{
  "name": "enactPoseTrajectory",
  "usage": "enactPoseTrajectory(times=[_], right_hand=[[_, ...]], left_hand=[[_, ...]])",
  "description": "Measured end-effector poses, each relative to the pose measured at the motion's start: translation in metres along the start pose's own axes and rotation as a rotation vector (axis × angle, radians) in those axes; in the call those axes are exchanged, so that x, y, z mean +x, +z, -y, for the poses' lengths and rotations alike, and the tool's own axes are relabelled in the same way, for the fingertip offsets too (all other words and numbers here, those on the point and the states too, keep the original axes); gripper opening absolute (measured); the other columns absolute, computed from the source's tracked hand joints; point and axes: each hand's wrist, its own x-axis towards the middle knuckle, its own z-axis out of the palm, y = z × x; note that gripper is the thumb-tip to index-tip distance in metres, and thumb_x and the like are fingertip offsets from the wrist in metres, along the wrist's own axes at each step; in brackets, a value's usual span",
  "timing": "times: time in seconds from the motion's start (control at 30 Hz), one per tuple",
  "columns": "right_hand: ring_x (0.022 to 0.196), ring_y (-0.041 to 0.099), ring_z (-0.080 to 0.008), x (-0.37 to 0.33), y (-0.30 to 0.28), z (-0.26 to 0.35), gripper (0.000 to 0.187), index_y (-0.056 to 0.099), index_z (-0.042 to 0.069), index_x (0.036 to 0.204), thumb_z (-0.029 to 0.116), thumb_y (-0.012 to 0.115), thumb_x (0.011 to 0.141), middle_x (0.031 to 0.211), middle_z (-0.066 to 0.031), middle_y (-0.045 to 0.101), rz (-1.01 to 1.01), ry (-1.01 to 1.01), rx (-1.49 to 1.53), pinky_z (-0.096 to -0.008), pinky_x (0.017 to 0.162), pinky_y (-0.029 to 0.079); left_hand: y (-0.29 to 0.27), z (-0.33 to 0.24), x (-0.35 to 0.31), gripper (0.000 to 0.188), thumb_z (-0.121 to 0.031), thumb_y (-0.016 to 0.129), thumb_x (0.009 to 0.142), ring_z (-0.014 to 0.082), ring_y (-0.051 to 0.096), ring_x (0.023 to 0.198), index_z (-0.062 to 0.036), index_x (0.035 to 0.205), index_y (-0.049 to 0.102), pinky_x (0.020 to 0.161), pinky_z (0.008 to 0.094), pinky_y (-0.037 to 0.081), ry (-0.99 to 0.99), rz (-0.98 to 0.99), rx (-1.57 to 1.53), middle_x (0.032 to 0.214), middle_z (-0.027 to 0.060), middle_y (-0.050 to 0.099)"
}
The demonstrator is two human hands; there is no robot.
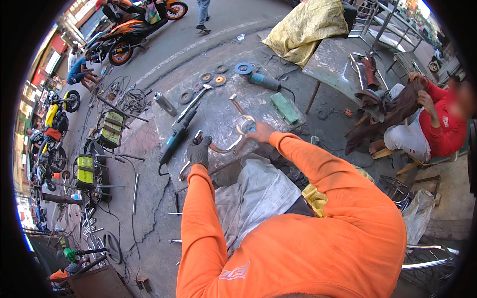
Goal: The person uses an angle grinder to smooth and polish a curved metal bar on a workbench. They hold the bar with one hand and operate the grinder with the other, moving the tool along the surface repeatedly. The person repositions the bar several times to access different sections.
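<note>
My left hand (198, 152), in a dark glove, is closed round one end of a bent metal tube (232, 147). The tube curves across the near side of the worktable (208, 110) toward my right hand (261, 132). That hand is closed on a pale ring-shaped roll (245, 124), held at the tube's other end; its exact kind is unclear. Left of my gloved hand lies an angle grinder (175, 138) with a blue-green body. Beyond my right hand rests a second grinder (258, 78) with a blue disc. A hammer (235, 102) lies between them.
Several round discs (206, 78), a grey bottle (164, 104) and a green block (284, 108) are on the table. A grey cloth (261, 181) covers my lap. At the right sits a person in red (439, 119). Green-yellow machines (85, 171) and cables stand at the left.
</note>
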Motion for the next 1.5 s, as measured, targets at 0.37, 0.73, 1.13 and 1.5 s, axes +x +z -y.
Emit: enactPoseTrajectory(times=[0.37, 0.73, 1.13, 1.5], right_hand=[[0.097, 0.073, -0.0400, 0.038, -0.015, 0.077, 0.063, 0.055, -0.006, 0.124, 0.038, 0.069, 0.082, 0.109, -0.0224, 0.073, -0.095, -0.213, -0.349, -0.0479, 0.086, 0.058], [0.100, 0.071, -0.0423, 0.015, -0.031, 0.034, 0.077, 0.047, -0.010, 0.132, 0.047, 0.069, 0.085, 0.105, -0.0257, 0.071, -0.119, -0.253, -0.308, -0.0504, 0.086, 0.055], [0.102, 0.071, -0.0392, 0.022, 0.038, -0.016, 0.060, 0.075, 0.004, 0.105, 0.056, 0.076, 0.076, 0.106, -0.0240, 0.074, 0.000, -0.120, 0.383, -0.0454, 0.089, 0.053], [0.098, 0.069, -0.0438, 0.036, 0.082, -0.039, 0.038, 0.074, 0.029, 0.121, 0.054, 0.058, 0.097, 0.109, -0.0243, 0.072, 0.124, -0.180, 0.218, -0.0490, 0.087, 0.052]], left_hand=[[-0.003, 0.016, -0.019, 0.042, -0.024, 0.087, 0.076, 0.0168, 0.065, 0.084, -0.0020, 0.109, 0.073, 0.079, 0.0342, 0.051, 0.083, -0.064, 0.046, 0.094, 0.0054, 0.074], [0.001, 0.010, -0.012, 0.035, -0.009, 0.084, 0.082, 0.0176, 0.064, 0.089, 0.0023, 0.111, 0.069, 0.083, 0.0338, 0.051, 0.093, -0.004, -0.054, 0.101, 0.0060, 0.071], [-0.003, 0.012, 0.011, 0.047, -0.014, 0.080, 0.088, 0.0183, 0.062, 0.099, 0.0031, 0.128, 0.062, 0.092, 0.0355, 0.049, 0.059, 0.154, -0.074, 0.112, 0.0084, 0.067], [-0.039, 0.005, 0.004, 0.048, -0.030, 0.072, 0.092, 0.0422, 0.065, 0.112, 0.0027, 0.125, 0.063, 0.095, 0.0467, 0.049, 0.227, 0.132, 0.701, 0.121, 0.0289, 0.067]])
